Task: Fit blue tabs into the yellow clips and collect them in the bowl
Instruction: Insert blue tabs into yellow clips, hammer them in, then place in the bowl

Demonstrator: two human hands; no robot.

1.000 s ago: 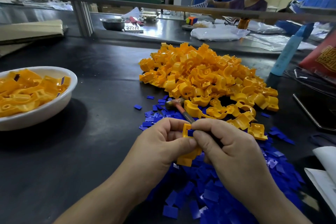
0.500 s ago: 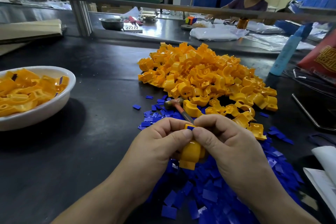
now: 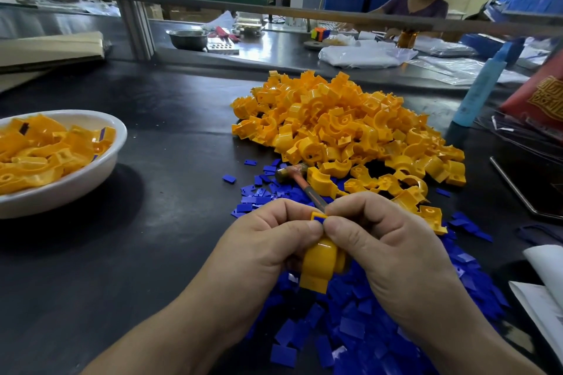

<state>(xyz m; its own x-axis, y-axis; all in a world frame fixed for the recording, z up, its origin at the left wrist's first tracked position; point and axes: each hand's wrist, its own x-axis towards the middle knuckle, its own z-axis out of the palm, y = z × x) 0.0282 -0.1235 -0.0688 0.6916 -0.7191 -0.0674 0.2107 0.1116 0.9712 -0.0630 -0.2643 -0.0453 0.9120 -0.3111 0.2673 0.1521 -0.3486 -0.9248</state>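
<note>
Head view: my left grip [image 3: 268,250] and right grip [image 3: 393,256] pinch a yellow clip [image 3: 320,268] at lower centre; its blue tab [image 3: 319,218] needs square pressure.

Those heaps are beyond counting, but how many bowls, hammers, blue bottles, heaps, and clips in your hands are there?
Bowls: 2, white bowl and metal bowl
Hammer: 1
Blue bottle: 1
Heaps: 2, yellow clips and blue tabs
Held clip: 1
Total: 7
</note>
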